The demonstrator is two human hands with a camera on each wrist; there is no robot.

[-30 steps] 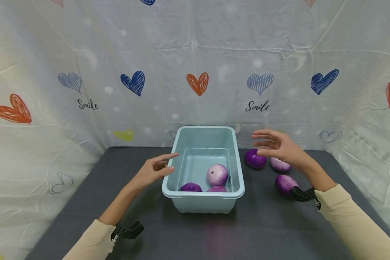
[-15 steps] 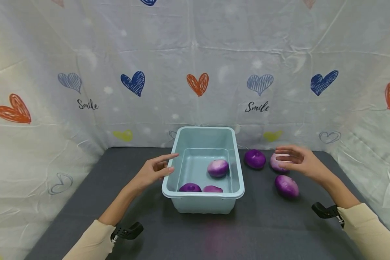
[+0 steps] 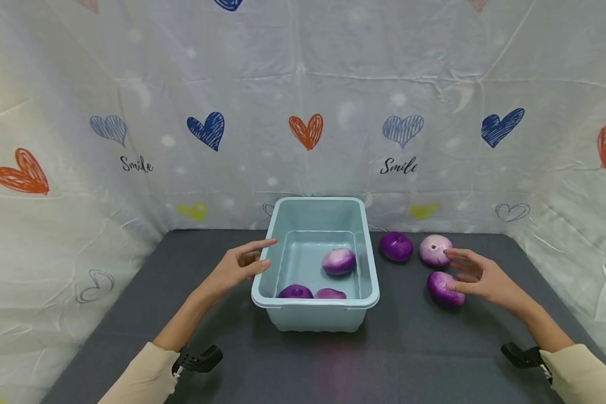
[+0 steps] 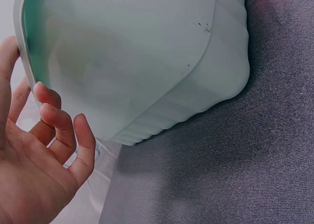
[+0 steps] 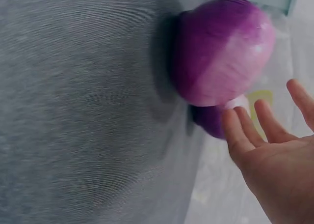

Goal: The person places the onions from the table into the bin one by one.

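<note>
Right hand (image 3: 485,279) has dropped nearer since half a second ago, off the back pale onion (image 3: 435,248) and over to the near purple onion (image 3: 441,296); left hand (image 3: 238,266) and light-blue bin (image 3: 317,318) look unmoved.

Head view: right hand empty, fingers spread and bent, thumb overlapping the near purple onion; can't tell if it touches. Pale onion sits just behind that one, dark purple onion (image 3: 396,247) to its left, all three on the dark tabletop (image 3: 409,359) right of the bin. Bin holds three more: a two-tone onion (image 3: 339,261) further in, a deep purple onion (image 3: 295,291) and a pinkish onion (image 3: 330,293) partly hidden by the front rim. Left hand at the bin's left rim, index out. Backdrop (image 3: 262,67) with hearts and "Smile" behind.

Left wrist view: hand loose, fingers half bent at the rim, not closed around it. Outer bin wall fills the upper part.

Right wrist view: palm free, fingers apart beside the near purple onion, big in frame. Bin corner at top.
</note>
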